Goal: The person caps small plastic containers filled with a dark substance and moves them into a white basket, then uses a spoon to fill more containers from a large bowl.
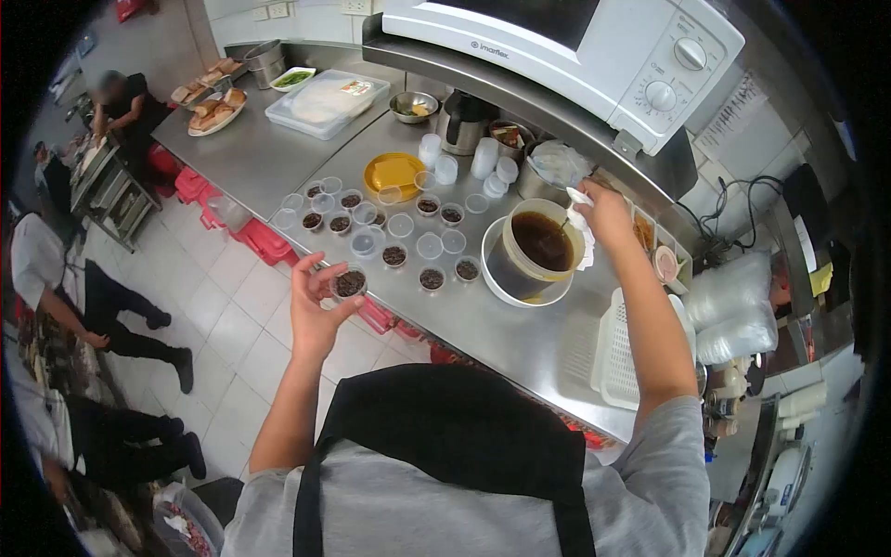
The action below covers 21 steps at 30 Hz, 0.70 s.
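My left hand (316,311) grips a small clear plastic cup (349,284) of dark, crumbly pieces between thumb and fingers, near the table's front edge. Over the rim of a round tub of brown liquid (543,239), my right hand (608,215) is closed on a crumpled white cloth or paper (581,223). A thin dark handle seems to dip from there into the liquid; its end is hidden. The tub sits tilted inside a white bowl (497,288). Several similar filled cups (431,278) and loose clear lids (429,245) spread across the steel table.
A yellow plate (392,172), stacked empty cups (445,169) and a metal jug (464,123) stand behind. A microwave (566,46) overhangs the back. At right are a white basket (617,348) and plastic bags (738,306). Other people (70,269) stand at left.
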### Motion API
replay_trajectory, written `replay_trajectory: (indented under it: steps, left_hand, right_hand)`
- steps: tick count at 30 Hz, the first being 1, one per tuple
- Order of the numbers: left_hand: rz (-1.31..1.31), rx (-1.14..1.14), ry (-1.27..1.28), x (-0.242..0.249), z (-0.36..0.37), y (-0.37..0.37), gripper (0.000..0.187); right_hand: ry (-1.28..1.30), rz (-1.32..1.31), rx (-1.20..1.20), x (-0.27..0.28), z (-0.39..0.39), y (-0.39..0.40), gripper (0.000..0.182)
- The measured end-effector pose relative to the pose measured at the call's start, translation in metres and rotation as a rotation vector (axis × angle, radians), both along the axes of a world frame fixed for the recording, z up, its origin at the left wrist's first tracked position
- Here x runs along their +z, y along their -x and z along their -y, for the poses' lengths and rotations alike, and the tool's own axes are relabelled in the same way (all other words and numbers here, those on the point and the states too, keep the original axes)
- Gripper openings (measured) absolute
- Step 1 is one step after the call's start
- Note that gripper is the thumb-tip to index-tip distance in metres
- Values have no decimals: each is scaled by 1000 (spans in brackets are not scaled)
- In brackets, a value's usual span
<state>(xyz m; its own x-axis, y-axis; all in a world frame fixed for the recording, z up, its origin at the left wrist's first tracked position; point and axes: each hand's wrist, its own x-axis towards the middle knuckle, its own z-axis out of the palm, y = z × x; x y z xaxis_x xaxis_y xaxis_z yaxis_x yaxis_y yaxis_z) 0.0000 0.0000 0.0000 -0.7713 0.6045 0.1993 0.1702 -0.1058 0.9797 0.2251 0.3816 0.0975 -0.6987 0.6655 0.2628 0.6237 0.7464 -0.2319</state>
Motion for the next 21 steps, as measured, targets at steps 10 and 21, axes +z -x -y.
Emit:
replay_trajectory:
  steps: [10,21]
  left_hand:
    - [-103,89,123,-24,14,-67,76]
    - [-163,123,174,-34,29,-107,74]
  right_hand:
    - [-143,0,292,-14,-29,-11,29]
    - [-334,195,252,44,78,-33,83]
